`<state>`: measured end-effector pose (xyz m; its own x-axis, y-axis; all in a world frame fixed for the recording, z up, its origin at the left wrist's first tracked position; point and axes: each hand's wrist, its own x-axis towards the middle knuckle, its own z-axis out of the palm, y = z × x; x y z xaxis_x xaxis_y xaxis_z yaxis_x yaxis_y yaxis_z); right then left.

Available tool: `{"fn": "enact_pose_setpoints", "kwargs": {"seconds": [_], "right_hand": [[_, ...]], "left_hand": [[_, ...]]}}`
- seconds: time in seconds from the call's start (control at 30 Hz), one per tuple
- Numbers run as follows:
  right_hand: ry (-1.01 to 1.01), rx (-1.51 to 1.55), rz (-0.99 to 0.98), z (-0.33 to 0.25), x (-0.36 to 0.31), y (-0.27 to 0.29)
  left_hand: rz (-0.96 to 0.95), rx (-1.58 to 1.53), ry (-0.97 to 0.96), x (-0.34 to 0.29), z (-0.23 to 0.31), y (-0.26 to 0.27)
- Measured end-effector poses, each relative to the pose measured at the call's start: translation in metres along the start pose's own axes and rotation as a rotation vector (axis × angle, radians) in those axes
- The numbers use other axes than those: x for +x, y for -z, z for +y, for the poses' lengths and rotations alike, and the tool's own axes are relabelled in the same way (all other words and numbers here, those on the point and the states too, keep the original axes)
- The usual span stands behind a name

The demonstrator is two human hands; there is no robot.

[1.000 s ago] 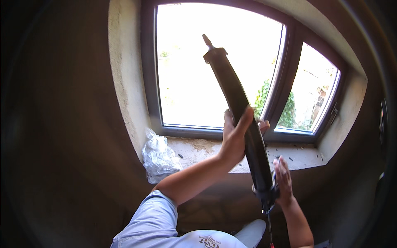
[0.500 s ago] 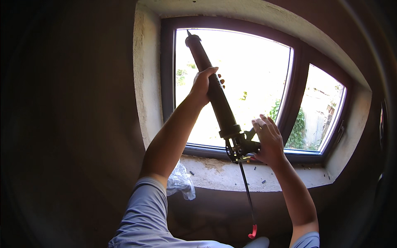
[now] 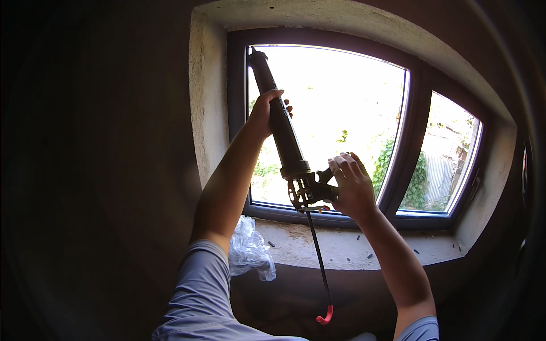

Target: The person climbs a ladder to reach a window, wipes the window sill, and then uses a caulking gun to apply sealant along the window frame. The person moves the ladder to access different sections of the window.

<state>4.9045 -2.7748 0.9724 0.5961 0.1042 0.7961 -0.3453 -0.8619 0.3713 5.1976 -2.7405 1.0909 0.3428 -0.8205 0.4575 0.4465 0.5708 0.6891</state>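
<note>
A long dark caulking gun (image 3: pixel 284 133) slants across the bright window pane, its nozzle up at the pane's top left corner. My left hand (image 3: pixel 265 112) is wrapped round the middle of its barrel. At the lower end my right hand (image 3: pixel 354 184) grips the handle and trigger, its fingers loosely curled and partly hidden. A thin rod with a red hooked end (image 3: pixel 325 316) hangs down from the back of the gun. Whether the nozzle tip touches the frame I cannot tell.
The dark window frame (image 3: pixel 418 125) sits in a deep plaster recess, with a narrower sash at right. Crumpled clear plastic (image 3: pixel 250 250) hangs over the left part of the sill (image 3: pixel 301 244). Several small dark bits lie along the sill. Dark wall surrounds the recess.
The gun, with both hands on it, has shifted left across the pane. Its nozzle has gone from the top edge toward the left corner, and the view has tipped slightly.
</note>
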Motion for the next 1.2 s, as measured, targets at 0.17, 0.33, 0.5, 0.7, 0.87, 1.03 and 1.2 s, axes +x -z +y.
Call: {"fn": "enact_pose_setpoints", "kwargs": {"seconds": [0.17,0.33,0.5,0.7,0.87,1.03,1.2], "right_hand": [[0.029,-0.024,0.014,0.000,0.006,-0.001],[0.053,-0.046,0.040,-0.001,0.011,-0.001],[0.059,-0.057,0.056,-0.002,0.015,-0.003],[0.027,-0.047,0.075,-0.007,0.016,-0.010],[0.000,-0.038,0.058,-0.017,0.014,-0.013],[0.035,-0.001,0.015,-0.030,0.017,-0.018],[0.016,-0.001,0.094,-0.041,0.018,-0.025]], "left_hand": [[-0.018,-0.005,-0.011,0.006,0.001,0.008],[-0.018,-0.023,-0.008,0.011,0.004,0.012],[-0.015,-0.030,0.003,0.016,0.007,0.015],[-0.070,-0.027,0.034,0.018,0.011,0.021],[-0.104,0.010,0.025,0.013,0.015,0.024],[-0.083,0.038,0.026,0.009,0.019,0.035],[-0.094,0.062,0.019,0.006,0.020,0.040]]}}
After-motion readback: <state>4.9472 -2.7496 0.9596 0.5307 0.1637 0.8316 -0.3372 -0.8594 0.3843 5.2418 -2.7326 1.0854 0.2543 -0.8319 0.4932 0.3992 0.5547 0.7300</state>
